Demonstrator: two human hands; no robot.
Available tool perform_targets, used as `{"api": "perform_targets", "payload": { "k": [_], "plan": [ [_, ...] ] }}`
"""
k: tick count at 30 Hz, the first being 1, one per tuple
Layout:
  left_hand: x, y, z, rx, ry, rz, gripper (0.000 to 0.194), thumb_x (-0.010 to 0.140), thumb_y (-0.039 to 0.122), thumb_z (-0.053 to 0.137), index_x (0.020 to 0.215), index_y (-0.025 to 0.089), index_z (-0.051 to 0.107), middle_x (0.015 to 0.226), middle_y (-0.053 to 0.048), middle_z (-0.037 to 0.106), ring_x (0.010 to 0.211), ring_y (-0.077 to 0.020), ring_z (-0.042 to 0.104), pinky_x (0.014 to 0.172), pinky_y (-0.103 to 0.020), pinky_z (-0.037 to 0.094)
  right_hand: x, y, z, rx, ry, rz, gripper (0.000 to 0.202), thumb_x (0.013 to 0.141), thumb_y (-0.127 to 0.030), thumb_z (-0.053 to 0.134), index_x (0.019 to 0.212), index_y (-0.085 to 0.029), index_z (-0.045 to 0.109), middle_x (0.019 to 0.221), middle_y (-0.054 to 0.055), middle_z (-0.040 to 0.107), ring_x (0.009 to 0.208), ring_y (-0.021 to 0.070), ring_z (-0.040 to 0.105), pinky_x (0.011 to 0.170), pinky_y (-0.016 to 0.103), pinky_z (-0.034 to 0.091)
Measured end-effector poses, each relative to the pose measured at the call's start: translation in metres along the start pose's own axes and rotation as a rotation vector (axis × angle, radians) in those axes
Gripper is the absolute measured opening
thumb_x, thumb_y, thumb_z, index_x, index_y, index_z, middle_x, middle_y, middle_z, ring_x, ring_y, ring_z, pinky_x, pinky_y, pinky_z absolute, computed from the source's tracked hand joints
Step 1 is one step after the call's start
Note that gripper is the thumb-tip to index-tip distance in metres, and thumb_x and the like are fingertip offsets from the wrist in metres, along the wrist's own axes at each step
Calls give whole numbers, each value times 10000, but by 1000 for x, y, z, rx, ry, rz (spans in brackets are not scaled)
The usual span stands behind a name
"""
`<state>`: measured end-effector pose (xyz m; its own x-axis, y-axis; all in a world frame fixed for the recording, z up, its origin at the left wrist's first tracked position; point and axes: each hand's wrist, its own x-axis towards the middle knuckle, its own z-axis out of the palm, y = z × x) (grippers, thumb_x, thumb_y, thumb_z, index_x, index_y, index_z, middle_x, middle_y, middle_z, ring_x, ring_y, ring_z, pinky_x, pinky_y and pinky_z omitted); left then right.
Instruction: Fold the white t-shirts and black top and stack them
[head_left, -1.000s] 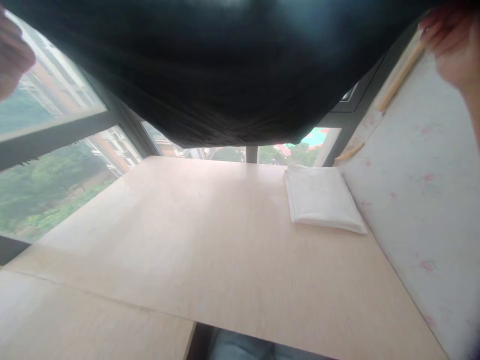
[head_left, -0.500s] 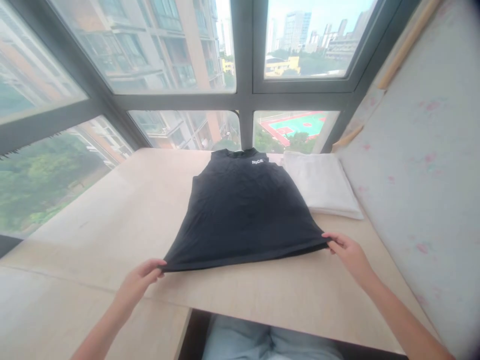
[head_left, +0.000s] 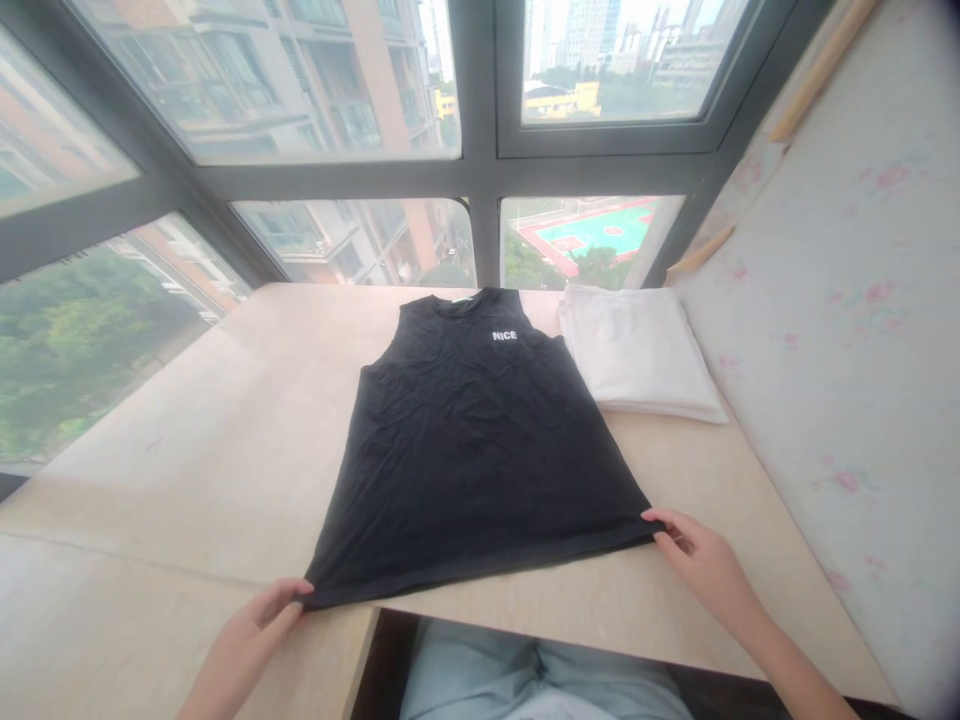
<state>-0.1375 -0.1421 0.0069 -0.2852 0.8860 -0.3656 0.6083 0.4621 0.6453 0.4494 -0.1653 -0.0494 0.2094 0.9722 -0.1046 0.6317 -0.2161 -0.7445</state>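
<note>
A black sleeveless shirt [head_left: 472,450] lies spread flat on the pale wooden desk [head_left: 225,420], its neckline toward the window and its hem toward me. White letters reading NICE are printed on its upper right chest. My left hand [head_left: 259,625] pinches the left corner of the hem between thumb and fingers. At the opposite corner, my right hand [head_left: 694,560] grips the hem the same way. The hem is stretched between both hands, the right corner farther from me than the left. Small wrinkles run across the fabric.
A folded white cloth [head_left: 641,350] lies at the right, close to the shirt's shoulder and the flowered wall [head_left: 840,380]. Grey window frames [head_left: 480,180] rise behind the desk. My legs [head_left: 480,670] show below the desk's front edge.
Both hands have drawn the hem toward me and lowered it onto the desk. The whole shirt has slid nearer and lies flatter; its neckline has moved away from the window.
</note>
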Motion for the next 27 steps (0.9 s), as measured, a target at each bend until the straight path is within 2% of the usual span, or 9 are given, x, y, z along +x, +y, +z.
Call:
{"api": "perform_targets", "payload": {
  "k": [5,8,10,12,15,19,22,27],
  "plan": [
    [-10,-4,0,86,-46,38,322,597,537,635,739,260,718,893,-37,764,950,-306,705,845,-355,568,-16,10,-2,-68,-55,-44,310,864,-355,497,1034,-235,727,1095,61,725,955,232,700,791,336,589],
    [-10,-8,-2,105,-68,23,331,577,483,638,807,256,713,920,-48,765,938,-305,712,828,-354,574,-15,7,-10,-131,-63,-143,284,887,-344,485,993,-245,729,1105,71,701,1015,241,672,867,375,570],
    [-8,-9,-2,117,-29,15,441,583,477,639,951,240,690,938,-69,757,869,-290,719,758,-349,584,-11,-2,-15,-193,26,-225,258,891,-359,507,917,-242,735,1120,85,679,1058,257,645,939,422,538],
    [-3,-9,0,143,71,21,579,630,521,608,1114,204,620,975,-99,734,813,-269,713,704,-348,582,-3,-17,-13,-254,157,-301,242,896,-363,527,914,-235,731,1154,97,658,1103,269,618,1006,458,498],
    [1,-3,12,223,165,39,667,715,603,520,1208,153,537,1046,-130,687,839,-259,698,728,-365,571,10,-47,6,-310,224,-441,291,923,-320,505,1137,-233,682,1304,104,595,1223,267,558,1075,458,453],
    [-1,9,34,391,156,32,616,793,609,429,1201,160,534,1069,-121,661,923,-280,669,782,-395,538,20,-72,51,-442,122,-661,453,948,-310,484,1386,-206,533,1519,98,422,1416,289,379,1131,490,388],
    [-7,13,44,450,154,-8,572,838,569,390,1225,169,522,1122,-126,651,1035,-300,642,825,-398,514,22,-68,75,-582,70,-687,524,955,-367,490,1446,-185,476,1555,115,371,1447,315,323,1145,532,343],
    [-4,11,44,459,164,-38,536,859,561,385,1222,191,522,1097,-105,655,1022,-290,642,782,-371,500,18,-57,83,-657,55,-618,534,964,-386,468,1461,-191,464,1583,100,325,1456,312,310,1168,527,302]
  ]
}}
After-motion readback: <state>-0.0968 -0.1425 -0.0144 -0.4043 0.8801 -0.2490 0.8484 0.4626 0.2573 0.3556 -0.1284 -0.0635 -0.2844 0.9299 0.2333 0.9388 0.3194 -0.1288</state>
